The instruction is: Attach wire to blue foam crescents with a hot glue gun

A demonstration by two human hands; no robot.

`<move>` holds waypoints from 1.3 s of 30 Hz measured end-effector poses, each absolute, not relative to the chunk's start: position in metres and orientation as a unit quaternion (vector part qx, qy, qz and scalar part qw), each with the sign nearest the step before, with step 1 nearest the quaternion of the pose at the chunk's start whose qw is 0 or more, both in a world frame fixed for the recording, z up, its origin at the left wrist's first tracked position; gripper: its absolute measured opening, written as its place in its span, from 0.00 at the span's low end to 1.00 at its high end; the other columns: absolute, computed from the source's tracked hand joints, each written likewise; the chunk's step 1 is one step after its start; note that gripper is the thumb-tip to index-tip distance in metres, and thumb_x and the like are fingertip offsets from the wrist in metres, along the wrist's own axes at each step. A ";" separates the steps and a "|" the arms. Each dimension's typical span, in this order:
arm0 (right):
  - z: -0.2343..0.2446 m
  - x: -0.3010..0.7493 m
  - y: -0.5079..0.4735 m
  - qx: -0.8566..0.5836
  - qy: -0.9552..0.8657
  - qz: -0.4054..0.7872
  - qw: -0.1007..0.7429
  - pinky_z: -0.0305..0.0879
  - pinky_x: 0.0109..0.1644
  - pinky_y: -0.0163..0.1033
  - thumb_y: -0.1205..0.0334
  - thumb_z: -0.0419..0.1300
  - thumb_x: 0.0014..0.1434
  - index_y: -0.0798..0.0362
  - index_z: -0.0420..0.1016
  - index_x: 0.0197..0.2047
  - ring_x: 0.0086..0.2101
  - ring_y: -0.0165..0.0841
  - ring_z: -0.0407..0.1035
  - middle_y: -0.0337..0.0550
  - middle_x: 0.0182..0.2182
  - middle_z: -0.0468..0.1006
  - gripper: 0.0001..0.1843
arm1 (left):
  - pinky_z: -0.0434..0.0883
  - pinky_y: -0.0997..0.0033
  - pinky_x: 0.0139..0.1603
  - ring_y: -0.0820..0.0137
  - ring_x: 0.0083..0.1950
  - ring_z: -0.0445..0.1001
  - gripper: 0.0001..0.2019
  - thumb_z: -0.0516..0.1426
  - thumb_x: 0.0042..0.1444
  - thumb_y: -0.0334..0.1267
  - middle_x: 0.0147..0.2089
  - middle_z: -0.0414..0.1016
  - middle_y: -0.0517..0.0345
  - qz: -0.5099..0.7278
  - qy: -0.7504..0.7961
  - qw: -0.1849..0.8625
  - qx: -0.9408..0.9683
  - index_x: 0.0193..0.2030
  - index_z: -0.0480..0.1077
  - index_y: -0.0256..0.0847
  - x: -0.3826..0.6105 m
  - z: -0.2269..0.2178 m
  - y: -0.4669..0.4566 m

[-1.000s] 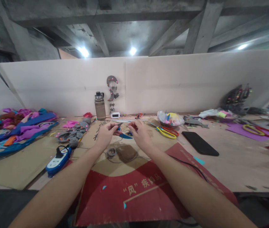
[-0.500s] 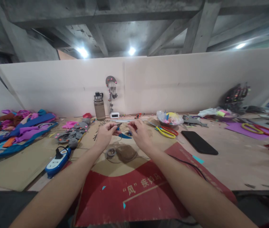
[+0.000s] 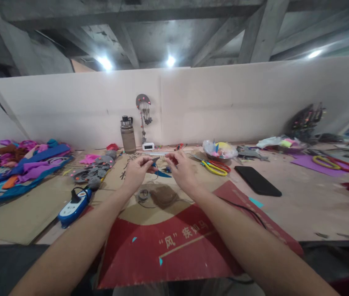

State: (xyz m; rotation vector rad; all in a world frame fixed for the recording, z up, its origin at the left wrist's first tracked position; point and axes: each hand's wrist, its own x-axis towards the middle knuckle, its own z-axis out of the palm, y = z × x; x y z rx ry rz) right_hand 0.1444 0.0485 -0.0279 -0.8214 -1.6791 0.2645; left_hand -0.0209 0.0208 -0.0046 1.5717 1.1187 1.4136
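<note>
Above the cardboard, my left hand (image 3: pixel 137 172) pinches a small dark grey and blue felt piece (image 3: pixel 156 160) between thumb and fingers. A pointed blue strip (image 3: pixel 163 174) hangs just below, between the two hands. My right hand (image 3: pixel 181 168) is close by on the right, its fingers curled and thumb drawn in; whatever they pinch is too small to make out. Under the hands, a coil of grey cord (image 3: pixel 144 195) lies on the printed cardboard (image 3: pixel 174 269), with a loose end trailing from it.
A blue and white power strip (image 3: pixel 73 209) and grey felt pieces (image 3: pixel 92 170) lie left, beside heaped coloured fabric (image 3: pixel 38 164). Yellow-handled scissors (image 3: pixel 214 167), a black phone (image 3: pixel 257 181) and a bag-lined bowl (image 3: pixel 220 150) are right. A bottle (image 3: pixel 128 137) stands behind.
The whole view has shifted slightly, with the table sitting a little higher in the picture. My left hand keeps its pinch on the felt piece; my right-hand fingers have moved slightly.
</note>
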 end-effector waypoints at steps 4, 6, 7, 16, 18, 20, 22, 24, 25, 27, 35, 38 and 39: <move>-0.028 0.145 0.048 -0.348 -0.722 0.116 0.587 0.64 0.39 0.41 0.62 0.54 0.59 0.53 0.72 0.41 0.35 0.33 0.64 0.46 0.37 0.69 0.09 | 0.74 0.69 0.34 0.71 0.28 0.76 0.11 0.60 0.50 0.41 0.28 0.76 0.56 0.542 0.429 0.405 0.598 0.34 0.70 0.35 -0.021 -0.003 0.021; -0.027 0.145 0.048 -0.345 -0.723 0.116 0.588 0.65 0.39 0.41 0.61 0.55 0.59 0.52 0.72 0.41 0.34 0.33 0.64 0.46 0.37 0.69 0.09 | 0.73 0.69 0.33 0.71 0.27 0.76 0.12 0.61 0.49 0.42 0.28 0.76 0.55 0.543 0.423 0.422 0.590 0.35 0.70 0.34 -0.021 -0.004 0.022; -0.027 0.145 0.047 -0.343 -0.723 0.115 0.588 0.65 0.39 0.41 0.61 0.55 0.59 0.52 0.72 0.41 0.34 0.33 0.64 0.46 0.37 0.69 0.09 | 0.73 0.69 0.33 0.71 0.27 0.75 0.13 0.61 0.49 0.42 0.28 0.76 0.55 0.544 0.420 0.428 0.586 0.35 0.70 0.34 -0.021 -0.004 0.022; -0.022 0.144 0.040 -0.326 -0.730 0.108 0.591 0.64 0.39 0.40 0.60 0.57 0.58 0.53 0.73 0.38 0.36 0.34 0.65 0.45 0.35 0.71 0.07 | 0.72 0.72 0.32 0.72 0.27 0.75 0.10 0.59 0.52 0.38 0.27 0.76 0.54 0.521 0.426 0.412 0.614 0.36 0.71 0.32 -0.018 -0.003 0.019; -0.023 0.145 0.040 -0.327 -0.732 0.100 0.589 0.64 0.39 0.41 0.59 0.58 0.58 0.52 0.73 0.38 0.36 0.34 0.65 0.45 0.35 0.71 0.07 | 0.72 0.72 0.31 0.72 0.27 0.75 0.09 0.58 0.53 0.38 0.27 0.76 0.55 0.516 0.426 0.403 0.624 0.36 0.71 0.33 -0.018 -0.004 0.019; -0.024 0.145 0.041 -0.330 -0.733 0.090 0.588 0.64 0.39 0.41 0.59 0.59 0.57 0.52 0.73 0.37 0.36 0.34 0.65 0.45 0.34 0.72 0.07 | 0.72 0.72 0.31 0.71 0.28 0.76 0.09 0.58 0.53 0.38 0.28 0.76 0.55 0.513 0.424 0.395 0.632 0.35 0.71 0.34 -0.018 -0.004 0.019; -0.025 0.145 0.041 -0.332 -0.733 0.079 0.588 0.63 0.39 0.41 0.59 0.59 0.57 0.52 0.73 0.37 0.35 0.34 0.65 0.44 0.34 0.72 0.06 | 0.72 0.72 0.32 0.71 0.28 0.76 0.08 0.58 0.53 0.39 0.28 0.76 0.56 0.514 0.421 0.389 0.638 0.36 0.71 0.35 -0.018 -0.006 0.019; -0.024 0.145 0.041 -0.331 -0.736 0.069 0.586 0.63 0.39 0.41 0.60 0.59 0.57 0.52 0.73 0.36 0.35 0.34 0.65 0.44 0.34 0.72 0.06 | 0.73 0.72 0.33 0.71 0.29 0.76 0.08 0.58 0.53 0.39 0.29 0.75 0.57 0.514 0.417 0.383 0.644 0.36 0.71 0.35 -0.019 -0.007 0.020; -0.024 0.145 0.041 -0.330 -0.738 0.065 0.585 0.63 0.39 0.40 0.60 0.59 0.57 0.52 0.73 0.36 0.35 0.34 0.65 0.44 0.33 0.72 0.06 | 0.73 0.71 0.33 0.71 0.29 0.76 0.08 0.58 0.53 0.39 0.29 0.75 0.57 0.513 0.416 0.381 0.647 0.36 0.71 0.35 -0.019 -0.007 0.020; -0.023 0.145 0.040 -0.332 -0.738 0.061 0.584 0.63 0.39 0.40 0.60 0.59 0.57 0.52 0.73 0.35 0.35 0.34 0.65 0.44 0.33 0.72 0.05 | 0.73 0.71 0.34 0.71 0.29 0.76 0.09 0.58 0.53 0.40 0.29 0.75 0.58 0.511 0.414 0.377 0.652 0.35 0.70 0.36 -0.019 -0.008 0.020; -0.022 0.146 0.038 -0.331 -0.739 0.051 0.585 0.62 0.39 0.41 0.60 0.58 0.58 0.53 0.72 0.31 0.35 0.34 0.65 0.43 0.30 0.72 0.06 | 0.73 0.70 0.34 0.71 0.29 0.76 0.08 0.58 0.53 0.41 0.28 0.74 0.59 0.504 0.413 0.373 0.660 0.33 0.69 0.36 -0.019 -0.008 0.020; -0.021 0.146 0.038 -0.327 -0.742 0.054 0.584 0.62 0.39 0.40 0.60 0.58 0.58 0.53 0.72 0.31 0.35 0.34 0.65 0.43 0.30 0.72 0.06 | 0.73 0.70 0.34 0.71 0.29 0.76 0.09 0.58 0.52 0.41 0.28 0.74 0.58 0.504 0.414 0.377 0.657 0.33 0.69 0.36 -0.019 -0.008 0.020; -0.021 0.145 0.038 -0.324 -0.743 0.058 0.583 0.62 0.39 0.40 0.61 0.58 0.58 0.53 0.72 0.31 0.35 0.34 0.65 0.43 0.31 0.72 0.06 | 0.73 0.70 0.34 0.71 0.29 0.76 0.09 0.58 0.52 0.41 0.28 0.74 0.58 0.505 0.414 0.382 0.654 0.34 0.70 0.36 -0.019 -0.007 0.020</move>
